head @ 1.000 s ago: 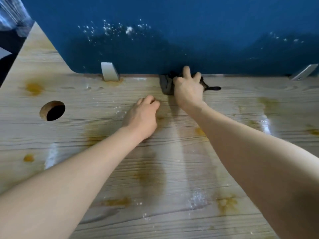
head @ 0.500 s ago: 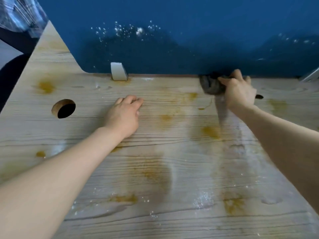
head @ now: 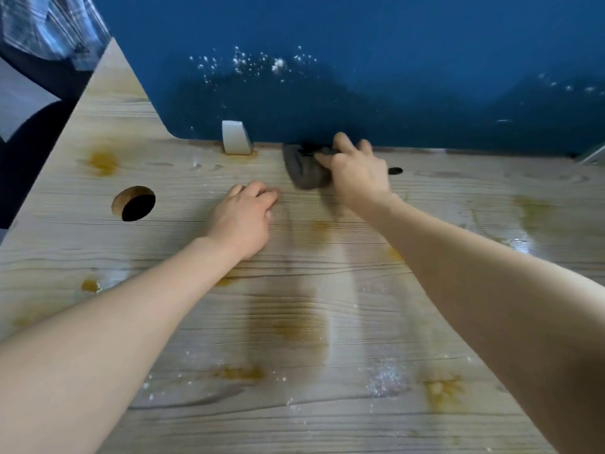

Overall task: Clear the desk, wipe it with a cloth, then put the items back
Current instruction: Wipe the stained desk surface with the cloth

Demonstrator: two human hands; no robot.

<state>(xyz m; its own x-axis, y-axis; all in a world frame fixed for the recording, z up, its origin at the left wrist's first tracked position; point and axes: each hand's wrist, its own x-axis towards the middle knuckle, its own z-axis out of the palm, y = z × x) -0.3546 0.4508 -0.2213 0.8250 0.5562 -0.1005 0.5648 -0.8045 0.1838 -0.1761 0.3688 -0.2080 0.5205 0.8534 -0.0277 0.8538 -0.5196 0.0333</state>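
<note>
The wooden desk carries yellow-brown stains and white powder specks. My right hand grips a bunched dark grey cloth and holds it against the desk at the foot of the blue partition. My left hand rests on the desk just left of and nearer than the cloth, its fingers bent down onto the wood. Most of the cloth is hidden under my right hand.
A blue partition with white specks closes off the back of the desk. A white bracket holds it at the left, another at the far right. A round cable hole is at the left. Checked fabric shows top left.
My right hand has swept the cloth along the partition's foot, right and then back to the left. My left hand has stayed on the desk.
</note>
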